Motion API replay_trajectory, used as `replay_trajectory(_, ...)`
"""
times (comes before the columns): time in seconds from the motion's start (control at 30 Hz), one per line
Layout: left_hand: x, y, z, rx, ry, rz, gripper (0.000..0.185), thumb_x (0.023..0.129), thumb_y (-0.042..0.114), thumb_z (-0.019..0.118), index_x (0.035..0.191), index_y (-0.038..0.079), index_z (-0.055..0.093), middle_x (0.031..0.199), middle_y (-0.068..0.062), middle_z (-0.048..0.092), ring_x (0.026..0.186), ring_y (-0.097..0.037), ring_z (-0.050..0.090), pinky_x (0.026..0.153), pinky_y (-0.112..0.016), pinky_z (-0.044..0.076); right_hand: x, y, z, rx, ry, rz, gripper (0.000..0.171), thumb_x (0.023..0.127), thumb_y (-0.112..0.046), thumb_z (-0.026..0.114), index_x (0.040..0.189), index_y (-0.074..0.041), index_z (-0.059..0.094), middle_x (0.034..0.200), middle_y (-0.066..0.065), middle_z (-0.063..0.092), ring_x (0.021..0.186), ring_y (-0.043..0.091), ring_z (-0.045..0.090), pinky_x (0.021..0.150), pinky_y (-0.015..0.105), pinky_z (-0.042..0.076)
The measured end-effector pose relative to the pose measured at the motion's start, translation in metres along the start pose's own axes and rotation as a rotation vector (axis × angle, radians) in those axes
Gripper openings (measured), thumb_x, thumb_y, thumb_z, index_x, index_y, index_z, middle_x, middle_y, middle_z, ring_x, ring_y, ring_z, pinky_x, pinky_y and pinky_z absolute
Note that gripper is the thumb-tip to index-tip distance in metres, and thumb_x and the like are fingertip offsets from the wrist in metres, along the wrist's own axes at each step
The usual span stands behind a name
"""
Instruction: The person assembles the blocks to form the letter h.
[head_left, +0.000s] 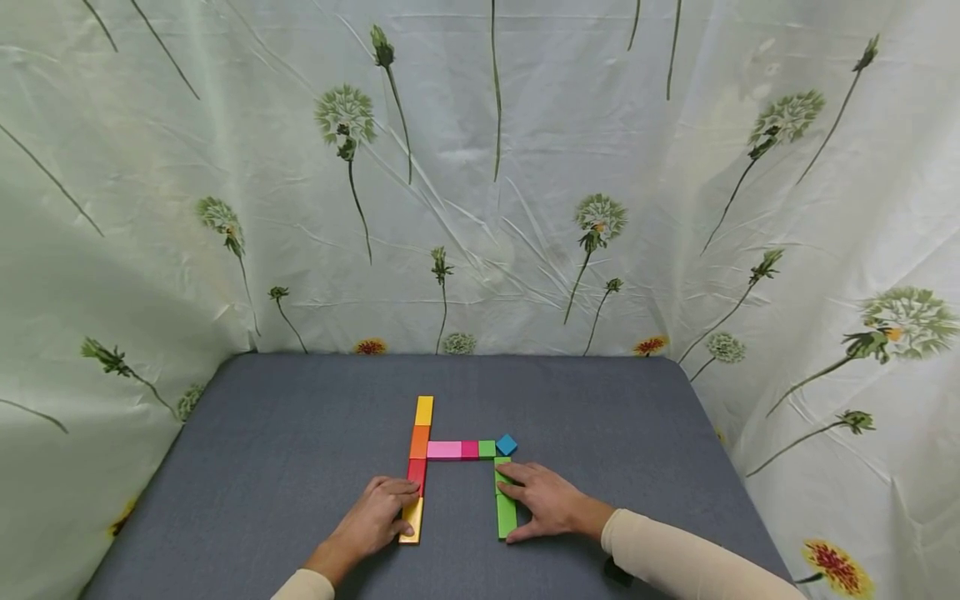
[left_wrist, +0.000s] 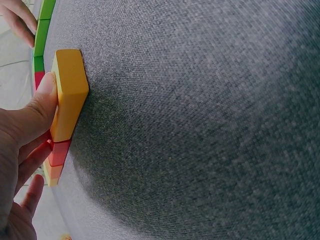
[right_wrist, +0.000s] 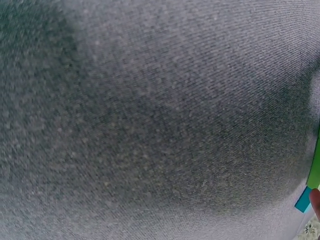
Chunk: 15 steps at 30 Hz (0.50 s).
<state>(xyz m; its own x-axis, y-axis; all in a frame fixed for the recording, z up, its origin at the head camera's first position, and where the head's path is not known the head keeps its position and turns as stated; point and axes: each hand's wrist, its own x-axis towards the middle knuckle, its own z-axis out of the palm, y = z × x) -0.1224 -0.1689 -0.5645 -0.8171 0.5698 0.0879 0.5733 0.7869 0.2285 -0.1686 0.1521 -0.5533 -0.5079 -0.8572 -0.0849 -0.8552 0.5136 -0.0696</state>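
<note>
Seen from my remote station, a grey cloth table (head_left: 300, 433) carries coloured blocks laid flat in an H-like figure. I take the pink block (head_left: 444, 450) of the crossbar as landmark. To its left runs one column: a yellow block (head_left: 424, 410) at the far end, then an orange block (head_left: 419, 442) touching the pink block's left end, then a red block (head_left: 416, 473), then a yellow-orange block (head_left: 412, 518) nearest the person. To the pink block's right, in line, lie a magenta block (head_left: 469, 450) and a small green block (head_left: 487, 449); a blue block (head_left: 506, 444) sits just beyond these, turned cornerwise. Nearer the person than that right end stands a column of green blocks (head_left: 506, 514).

The left hand (head_left: 371, 521) rests against the yellow-orange block, thumb pressed on its side and fingers reaching over the red block; the fingers look relaxed rather than clenched. The right hand (head_left: 547, 500) lies flat, fingers straight, upon the green blocks and beside them. Flowered fabric (head_left: 525, 167) hangs behind the table.
</note>
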Motion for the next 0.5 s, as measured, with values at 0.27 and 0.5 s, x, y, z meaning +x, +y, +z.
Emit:
replay_trajectory(0.27, 0.0002, 0.0006, 0.001, -0.011, -0.029, -0.023, 0.048, 0.071, 0.03, 0.082, 0.109, 0.002, 0.072, 0.115, -0.005, 0.069, 0.109, -0.02, 0.061, 0.094, -0.043, 0.042, -0.0013, 0.0004, 0.0008, 0.008, 0.002, 0.008, 0.079, 0.083, -0.07, 0.055, 0.136, -0.011, 0.056, 0.147, 0.008, 0.043, 0.135, 0.02, 0.041, 0.104, 0.037, 0.04)
replay_trajectory(0.5, 0.0, 0.0003, 0.001, -0.004, -0.007, -0.009, 0.048, 0.071, 0.029, 0.082, 0.108, 0.002, 0.072, 0.114, -0.005, 0.069, 0.108, -0.019, 0.061, 0.093, -0.043, 0.043, -0.0016, 0.001, 0.0004, 0.014, -0.004, 0.014, 0.079, 0.083, -0.07, 0.054, 0.136, -0.012, 0.055, 0.148, 0.008, 0.042, 0.135, 0.02, 0.04, 0.105, 0.037, 0.039)
